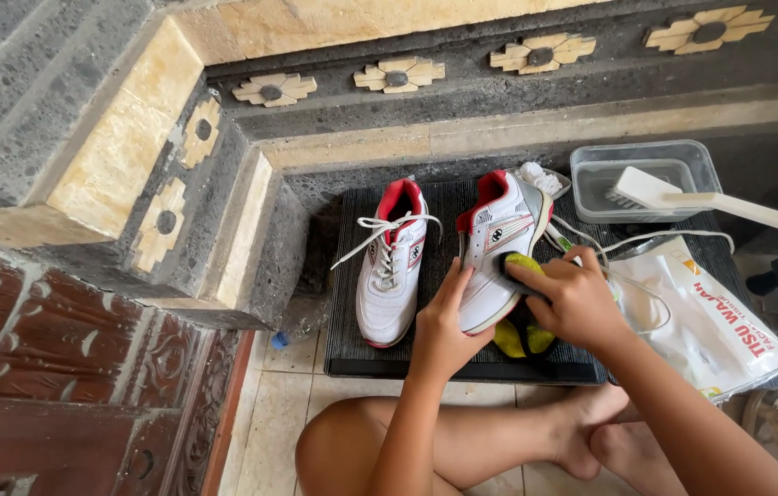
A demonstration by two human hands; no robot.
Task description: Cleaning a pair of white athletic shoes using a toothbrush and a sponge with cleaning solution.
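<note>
Two white sneakers with red linings stand on a black mat point(352, 349). The left sneaker point(391, 266) keeps its white laces. The right sneaker point(497, 246) has none and is tilted onto its side. My left hand point(444, 323) steadies its toe end. My right hand point(572, 296) presses a yellow-green cloth point(524, 265) with a dark patch against its side. More of the cloth hangs below point(517, 340).
A clear plastic tub point(591, 170) holds a white long-handled brush point(664, 191) at the back right. A white plastic pouch point(710, 321) and loose white laces point(673, 235) lie to the right. Carved stone wall at the back, wooden door frame on the left, my bare legs below.
</note>
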